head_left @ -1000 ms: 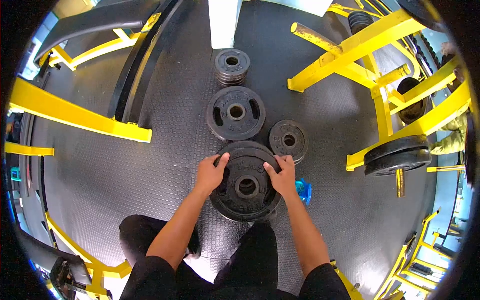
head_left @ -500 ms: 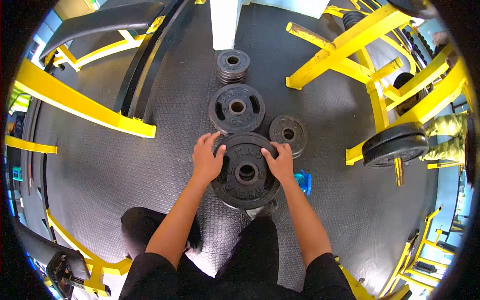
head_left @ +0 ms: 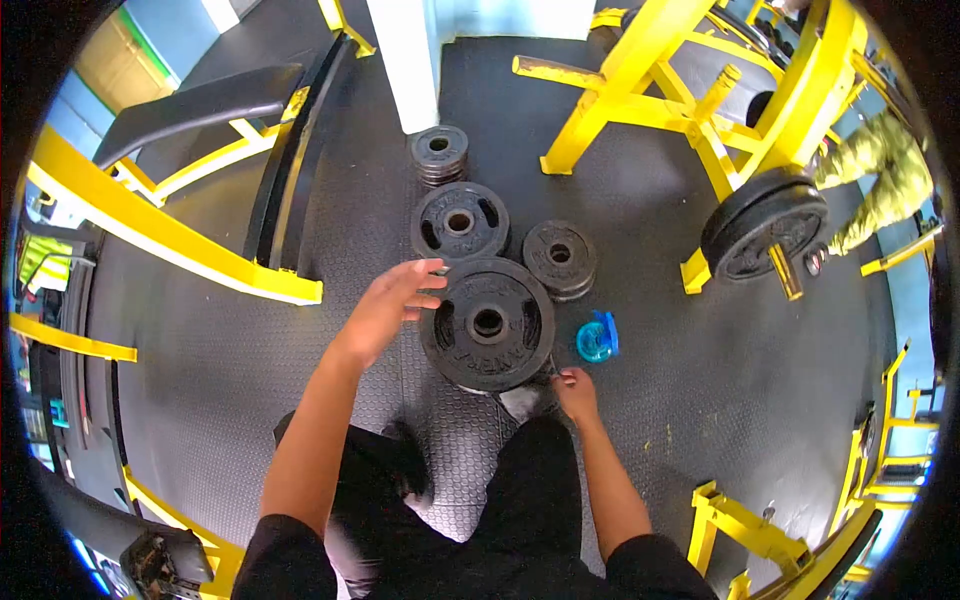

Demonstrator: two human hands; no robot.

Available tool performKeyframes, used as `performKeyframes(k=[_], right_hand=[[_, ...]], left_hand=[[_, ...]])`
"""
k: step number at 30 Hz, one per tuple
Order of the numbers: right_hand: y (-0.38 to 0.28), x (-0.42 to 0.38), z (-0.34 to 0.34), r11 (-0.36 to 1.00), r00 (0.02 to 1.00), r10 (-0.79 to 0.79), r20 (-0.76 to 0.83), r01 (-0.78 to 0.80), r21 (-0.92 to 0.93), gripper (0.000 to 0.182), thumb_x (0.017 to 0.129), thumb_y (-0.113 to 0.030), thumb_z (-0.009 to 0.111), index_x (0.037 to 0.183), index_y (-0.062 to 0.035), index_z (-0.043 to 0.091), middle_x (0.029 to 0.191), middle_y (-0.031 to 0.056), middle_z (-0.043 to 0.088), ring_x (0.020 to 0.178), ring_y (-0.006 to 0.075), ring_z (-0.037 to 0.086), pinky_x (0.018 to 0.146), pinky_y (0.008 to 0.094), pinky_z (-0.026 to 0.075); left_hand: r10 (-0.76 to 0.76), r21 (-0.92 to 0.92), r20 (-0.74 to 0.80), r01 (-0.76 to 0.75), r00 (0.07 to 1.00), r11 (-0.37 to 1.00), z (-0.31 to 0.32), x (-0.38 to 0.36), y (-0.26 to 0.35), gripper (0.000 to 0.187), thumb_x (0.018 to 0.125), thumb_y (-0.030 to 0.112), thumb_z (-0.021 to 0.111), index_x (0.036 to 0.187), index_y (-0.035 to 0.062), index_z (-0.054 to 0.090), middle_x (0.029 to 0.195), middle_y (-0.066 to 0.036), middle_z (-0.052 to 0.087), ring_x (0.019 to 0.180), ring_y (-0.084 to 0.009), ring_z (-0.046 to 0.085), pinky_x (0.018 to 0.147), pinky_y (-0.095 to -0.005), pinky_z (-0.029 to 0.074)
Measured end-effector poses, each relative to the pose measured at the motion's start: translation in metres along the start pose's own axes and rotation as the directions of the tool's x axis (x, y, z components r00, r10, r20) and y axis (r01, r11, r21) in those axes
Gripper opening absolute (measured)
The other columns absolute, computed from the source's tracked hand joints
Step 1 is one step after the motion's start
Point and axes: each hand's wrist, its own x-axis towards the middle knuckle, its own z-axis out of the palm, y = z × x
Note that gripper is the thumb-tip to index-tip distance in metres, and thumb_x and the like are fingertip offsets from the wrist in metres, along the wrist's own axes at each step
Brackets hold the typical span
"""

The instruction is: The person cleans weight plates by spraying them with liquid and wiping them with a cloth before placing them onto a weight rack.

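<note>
A large black weight plate [head_left: 488, 358] with raised lettering lies on top of a stack before my knees. My left hand [head_left: 385, 310] hovers at its left edge, fingers spread and holding nothing. Low at the plate's right side is my right hand [head_left: 577, 393], its thumb and fingers pinched together beside a thin dark edge. I cannot tell what is in that pinch. A greyish, soft-looking item [head_left: 524, 402] shows partly under the plate's front rim, close to these fingers. To the right stands a blue translucent bottle [head_left: 594, 341].
Beyond are a plate with cut-out grips [head_left: 460, 222], a smaller plate stack [head_left: 560, 257] and a far stack [head_left: 439, 146] near a white pillar [head_left: 405, 65]. Yellow machine frames [head_left: 180, 225] flank both sides. Loaded plates [head_left: 765, 225] hang at right, near a person's patterned trousers [head_left: 880, 175].
Both hands have come off the top of the large plate. My left hand moved outward to the left; my right hand dropped to the plate's lower right side. The camera view shifted.
</note>
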Motion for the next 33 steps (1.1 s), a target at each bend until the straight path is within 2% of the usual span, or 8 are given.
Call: performKeyframes(k=[7,11,15,21,26,28,29,33], right_hand=[[-0.021,-0.021,0.025,0.777,0.998,0.031,-0.049,-0.055,-0.627,0.069,0.073,-0.04,0.083,0.125,-0.0029,0.056,0.12,0.0225,0.062,0.114,0.0369,0.06,0.1,0.0455,0.046],[0.02,0.005,0.038,0.966,0.989,0.005,0.145,0.032,-0.257,0.067,0.072,-0.034,0.086,0.124,-0.004,0.057,0.121,0.0205,0.063,0.115,0.0376,0.059,0.101,0.0444,0.046],[0.011,-0.01,0.031,0.962,0.976,-0.184,0.116,0.203,-0.183,0.05,0.075,-0.017,0.08,0.119,-0.004,0.06,0.118,0.0198,0.062,0.112,0.038,0.06,0.098,0.0442,0.047],[-0.077,-0.076,-0.031,0.88,0.885,-0.463,0.055,0.466,-0.087,0.033,0.075,0.001,0.067,0.107,-0.0092,0.068,0.103,0.0139,0.053,0.098,0.0335,0.058,0.088,0.0391,0.048],[-0.14,-0.125,-0.08,0.785,0.786,-0.616,0.056,0.618,-0.043,0.033,0.074,0.009,0.064,0.1,-0.0095,0.07,0.102,0.0099,0.048,0.094,0.0245,0.057,0.08,0.0313,0.049],[-0.153,-0.136,-0.092,0.656,0.655,-0.755,-0.03,0.753,-0.045,0.031,0.074,0.009,0.065,0.099,-0.0089,0.07,0.106,0.01,0.049,0.096,0.0243,0.058,0.08,0.0311,0.049],[-0.157,-0.14,-0.095,0.647,0.647,-0.762,-0.021,0.76,-0.052,0.031,0.074,0.009,0.065,0.099,-0.0089,0.07,0.106,0.01,0.049,0.096,0.0243,0.058,0.08,0.0311,0.049],[-0.168,-0.15,-0.103,0.736,0.736,-0.676,-0.038,0.677,0.005,0.034,0.076,0.004,0.068,0.107,-0.0094,0.068,0.11,0.0132,0.055,0.102,0.0318,0.059,0.089,0.0381,0.049]], left_hand=[[0.129,0.672,-0.053,-0.06,0.99,0.738,-0.002,0.016,-0.057,0.053,0.095,0.045,0.06,0.13,0.0052,0.058,0.116,-0.012,0.066,0.097,-0.0272,0.065,0.088,-0.0406,0.05],[0.184,0.892,-0.031,-0.056,0.982,0.448,0.01,0.001,-0.053,0.05,0.091,0.043,0.062,0.127,0.008,0.06,0.117,-0.018,0.064,0.11,-0.0363,0.062,0.092,-0.0462,0.05],[0.128,0.889,-0.029,-0.032,0.991,0.456,0.027,-0.001,-0.051,0.047,0.09,0.038,0.066,0.127,0.0087,0.059,0.118,-0.016,0.063,0.103,-0.0341,0.063,0.09,-0.044,0.05],[0.178,0.745,0.326,-0.368,0.928,0.556,0.054,0.003,-0.069,0.049,0.093,0.036,0.064,0.133,0.009,0.056,0.121,-0.019,0.061,0.118,-0.0366,0.058,0.099,-0.0447,0.047],[0.085,0.685,0.342,-0.31,0.936,0.659,0.086,-0.001,-0.071,0.066,0.094,0.046,0.061,0.137,-0.0025,0.051,0.13,-0.023,0.06,0.124,-0.0355,0.056,0.103,-0.0419,0.044],[-0.151,0.5,0.31,-0.026,0.939,0.865,0.094,-0.006,-0.066,0.071,0.095,0.052,0.056,0.138,-0.0042,0.049,0.131,-0.024,0.059,0.126,-0.0342,0.054,0.103,-0.0419,0.043],[-0.103,0.302,0.373,-0.016,0.922,0.953,0.1,0.002,-0.086,0.062,0.094,0.05,0.06,0.126,-0.002,0.058,0.119,-0.022,0.064,0.113,-0.0328,0.061,0.097,-0.0396,0.046],[0.041,0.215,0.428,-0.146,0.903,0.966,0.106,-0.003,-0.083,0.044,0.093,0.044,0.065,0.111,0.0032,0.062,0.101,-0.015,0.066,0.097,-0.0302,0.064,0.089,-0.0386,0.047]])
